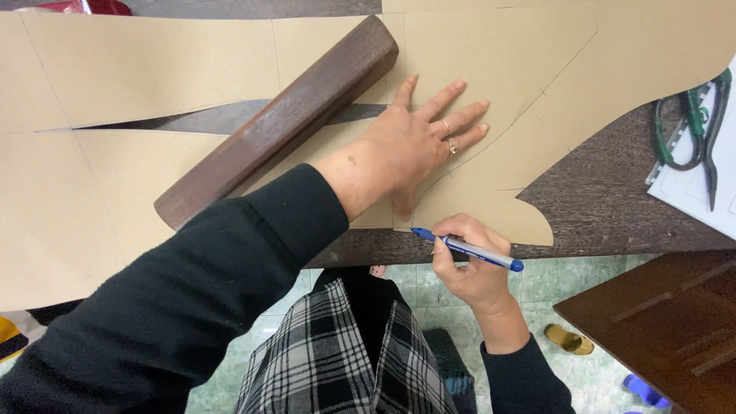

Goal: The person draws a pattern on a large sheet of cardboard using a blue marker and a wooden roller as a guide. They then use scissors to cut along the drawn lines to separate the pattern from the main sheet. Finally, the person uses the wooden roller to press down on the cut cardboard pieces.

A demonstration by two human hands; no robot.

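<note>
Left hand (418, 142) is pressed flat, fingers spread, holding nothing, just pinning down a tan paper pattern piece (498, 69) on the dark wooden table (606, 199), rings on two fingers. Right hand (468, 264) is curled around a blue pen (466, 249), tip touching the lower edge of the paper right below the left palm. A dark wooden block (280, 123) lies slanted across the paper just beside the left hand, kinda like a weight. Over at the right edge there's green-handled scissors (701, 130) on a white sheet (701, 192), well apart from both hands
</note>
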